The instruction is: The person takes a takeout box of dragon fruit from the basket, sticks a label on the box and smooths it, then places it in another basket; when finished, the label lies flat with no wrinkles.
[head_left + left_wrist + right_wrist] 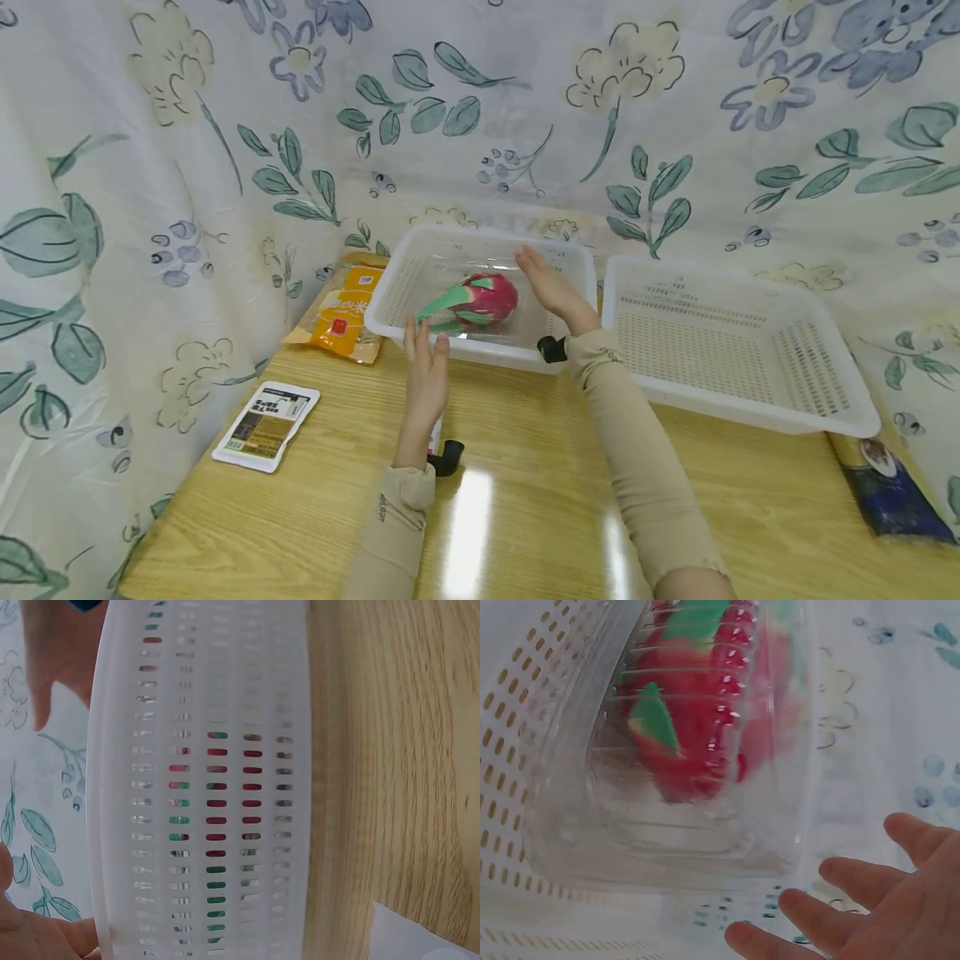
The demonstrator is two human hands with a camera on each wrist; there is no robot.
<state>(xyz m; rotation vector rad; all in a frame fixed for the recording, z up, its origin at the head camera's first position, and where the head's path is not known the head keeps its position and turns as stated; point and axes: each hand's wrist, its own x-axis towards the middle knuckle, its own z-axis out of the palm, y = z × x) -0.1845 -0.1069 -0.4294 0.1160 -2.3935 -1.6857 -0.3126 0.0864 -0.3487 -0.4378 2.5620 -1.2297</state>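
Left basket: a white slotted basket (480, 250) is seen on the wooden table (525, 500); a clear plastic clamshell box (480, 292) is lying in it, and a red dragon fruit (480, 300) with green scales is enclosed in the box.
Right basket: a second white basket (742, 342) is set just right of the left basket, nearly touching; nothing is seen in it.
Left of left basket: an orange snack bag (345, 312) is partly tucked under the basket's left edge; a white card packet (266, 425) is lying nearer the table's front, well apart.
Far right of left basket: a dark blue packet (885, 492) is partly covered by the right basket and cut off at the table edge.
Hard to make out: print on bag and packets is not readable; in the left wrist view only the basket wall (202, 787) is shown, fruit colours glimpsed through slots; the fruit (697, 697) is blurred in the right wrist view.
Left hand (426, 367): fingers straight, held at the left basket's front rim; contact cannot be told; nothing is gripped.
Right hand (551, 287): fingers spread wide, held over the left basket just right of the box; nothing is held.
Fruit vs hands: the dragon fruit is lying between the two hands, inside the left basket.
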